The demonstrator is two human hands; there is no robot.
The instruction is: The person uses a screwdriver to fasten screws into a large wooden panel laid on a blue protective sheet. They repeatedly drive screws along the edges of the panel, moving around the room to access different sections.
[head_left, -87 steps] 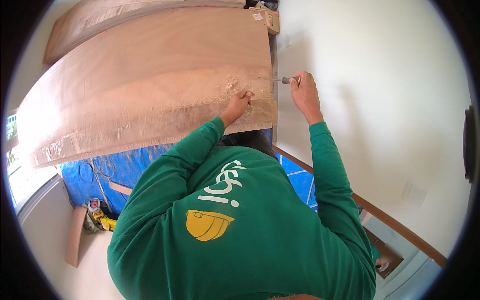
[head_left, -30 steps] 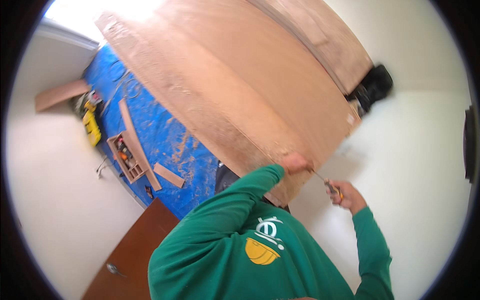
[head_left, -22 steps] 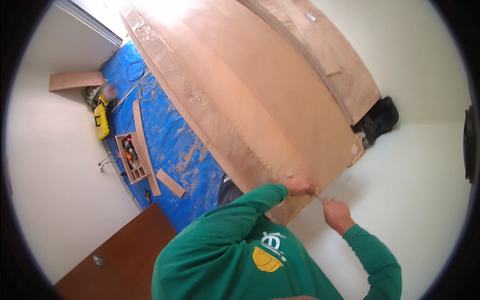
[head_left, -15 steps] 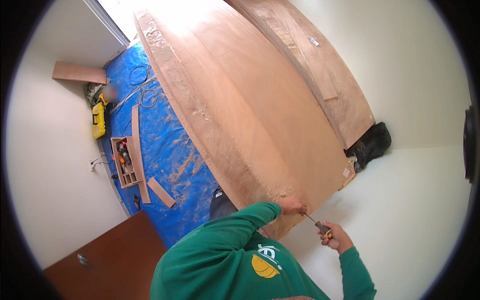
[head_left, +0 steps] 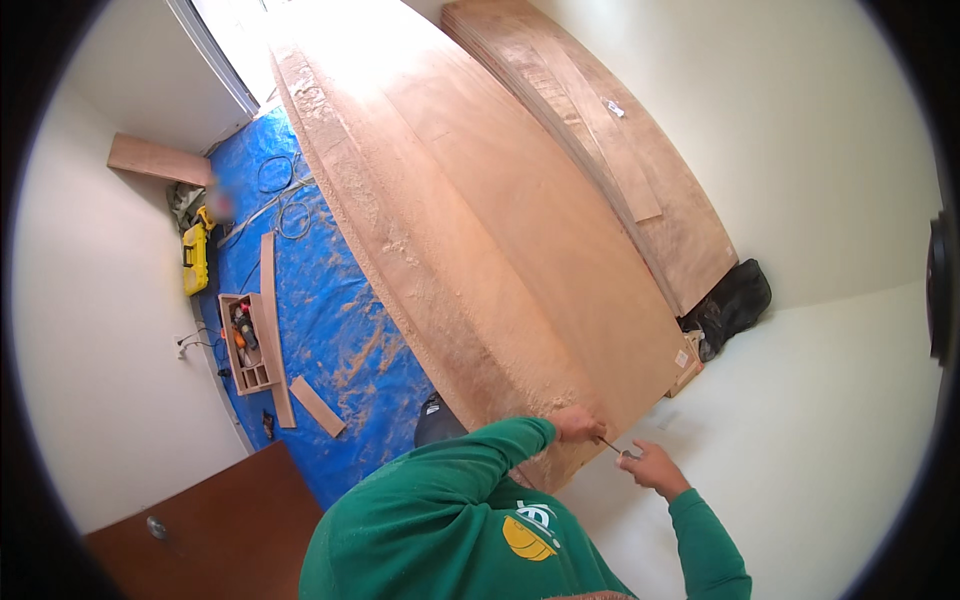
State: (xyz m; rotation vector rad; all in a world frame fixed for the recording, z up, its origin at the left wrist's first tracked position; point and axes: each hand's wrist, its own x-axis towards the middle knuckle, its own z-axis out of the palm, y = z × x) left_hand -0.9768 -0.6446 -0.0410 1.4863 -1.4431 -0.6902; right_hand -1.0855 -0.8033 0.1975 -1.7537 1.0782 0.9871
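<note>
At the near right end of a long wooden panel (head_left: 520, 270), my right hand (head_left: 655, 468) is closed round the handle of a screwdriver (head_left: 607, 443). Its thin shaft points left toward my left hand (head_left: 576, 424). My left hand rests at the panel's end, fingers pressed together by the screwdriver's tip. Whatever those fingers pinch is too small to make out. Pale wood shavings and dust lie along the panel's left side.
Beyond the panel, more boards (head_left: 690, 215) lie stacked along the wall, with a black bag (head_left: 737, 300) at their near end. A blue tarp (head_left: 340, 330) on the left carries a wooden tool box (head_left: 250, 343), loose planks (head_left: 318, 407), cables and a yellow case (head_left: 195, 260). A brown door (head_left: 220, 515) stands lower left.
My right hand has shifted left and slightly up and now covers most of the screwdriver's handle, which showed before. My left hand stays by the tip. The whole view has tilted slightly.
</note>
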